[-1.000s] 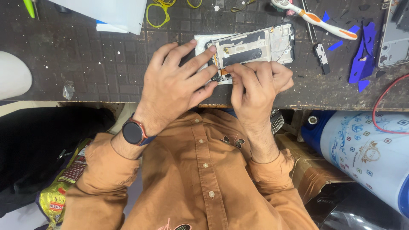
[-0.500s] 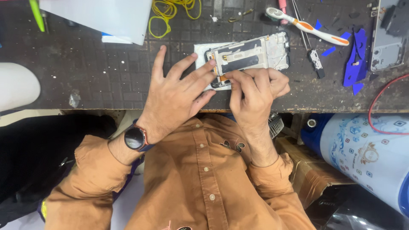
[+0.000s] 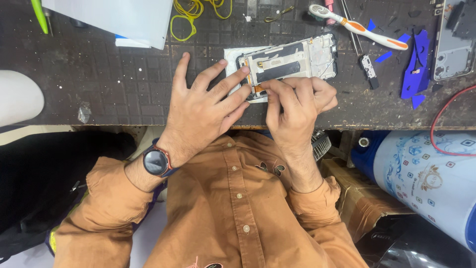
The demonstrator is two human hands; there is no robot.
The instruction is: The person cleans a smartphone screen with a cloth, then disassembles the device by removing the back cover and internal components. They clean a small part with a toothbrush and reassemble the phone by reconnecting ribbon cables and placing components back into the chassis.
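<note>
1. Your left hand (image 3: pixel 208 106), at 9 o'clock of the opened phone frame (image 3: pixel 287 62), lies flatter than half a second ago, fingers spread, fingertips pinning the frame's near end

2. Your right hand (image 3: pixel 292 104), at 6 o'clock, has barely moved; thumb and forefinger pinch closed at an orange flex strip, though whether they grasp it I cannot tell

3. Frame sits steady on the dark mat (image 3: pixel 114 79), so work looks mid-step

4. At 3 o'clock, a toothbrush (image 3: pixel 357 26) and blue picks (image 3: pixel 416 69); no containers in use
</note>
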